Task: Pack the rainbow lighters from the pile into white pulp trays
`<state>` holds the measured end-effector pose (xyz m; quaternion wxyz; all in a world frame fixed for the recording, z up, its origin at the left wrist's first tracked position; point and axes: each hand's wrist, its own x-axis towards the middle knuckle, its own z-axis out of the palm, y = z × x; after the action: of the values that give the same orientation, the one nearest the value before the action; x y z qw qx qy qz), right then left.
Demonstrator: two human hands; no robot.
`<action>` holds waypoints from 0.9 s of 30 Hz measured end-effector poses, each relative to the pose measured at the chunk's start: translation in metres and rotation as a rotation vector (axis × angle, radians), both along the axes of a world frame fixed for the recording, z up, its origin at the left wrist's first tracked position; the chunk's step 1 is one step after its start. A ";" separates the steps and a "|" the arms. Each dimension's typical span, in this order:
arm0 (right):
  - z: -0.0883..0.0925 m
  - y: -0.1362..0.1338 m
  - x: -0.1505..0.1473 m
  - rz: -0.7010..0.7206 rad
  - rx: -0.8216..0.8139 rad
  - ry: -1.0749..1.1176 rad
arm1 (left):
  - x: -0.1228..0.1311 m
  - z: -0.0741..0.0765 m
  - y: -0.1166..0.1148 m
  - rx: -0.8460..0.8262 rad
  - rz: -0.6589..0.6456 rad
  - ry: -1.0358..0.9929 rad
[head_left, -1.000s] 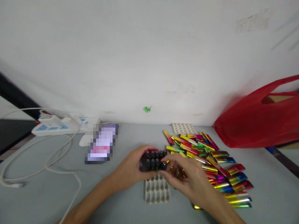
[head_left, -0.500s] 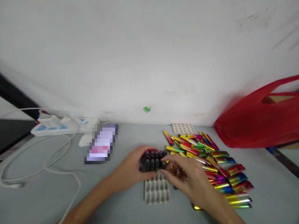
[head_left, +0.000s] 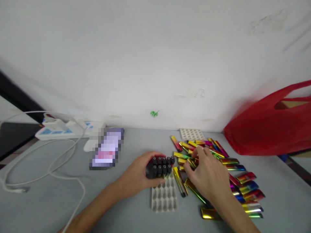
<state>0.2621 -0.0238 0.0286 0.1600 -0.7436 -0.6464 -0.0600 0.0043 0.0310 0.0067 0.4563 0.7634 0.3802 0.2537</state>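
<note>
My left hand [head_left: 142, 170] is wrapped around a bundle of lighters [head_left: 159, 169], with their black ends, each with a small ringed hole, facing me in two rows. Under the bundle lies a pale tray [head_left: 164, 197] with rows of hollows, partly covered by the hand. My right hand [head_left: 209, 174] is over a pile of shiny, multicoloured lighters [head_left: 179, 181], thumb and fingers bent and apart. A yellow lighter [head_left: 191, 162] lies between its fingertips, not visibly gripped. Palm and wrist hide part of the pile.
Behind the pile is a second pale tray [head_left: 191, 134]. A red bag [head_left: 262, 126] stands at right. To the left lie a phone [head_left: 107, 149], a white power strip [head_left: 70, 129] and a looping white cable [head_left: 50, 168]. A wall [head_left: 155, 64] rises behind the table.
My right hand has let go of a lighter in the bundle's lower row and moved right, over the pile. My left hand keeps hold of the bundle in nearly the same place.
</note>
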 end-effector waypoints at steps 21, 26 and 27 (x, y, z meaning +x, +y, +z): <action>-0.005 0.003 -0.001 0.155 -0.038 1.072 | 0.000 0.001 -0.001 0.086 0.009 0.043; -0.001 0.006 -0.005 0.148 -0.155 1.526 | 0.002 0.003 -0.002 0.125 0.023 0.055; 0.001 0.006 -0.006 0.142 -0.173 1.590 | 0.003 0.004 -0.002 0.131 0.026 0.056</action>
<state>0.2564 -0.0183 0.0298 0.5179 -0.5305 -0.3870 0.5483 0.0070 0.0288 0.0108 0.3912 0.7936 0.3851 0.2625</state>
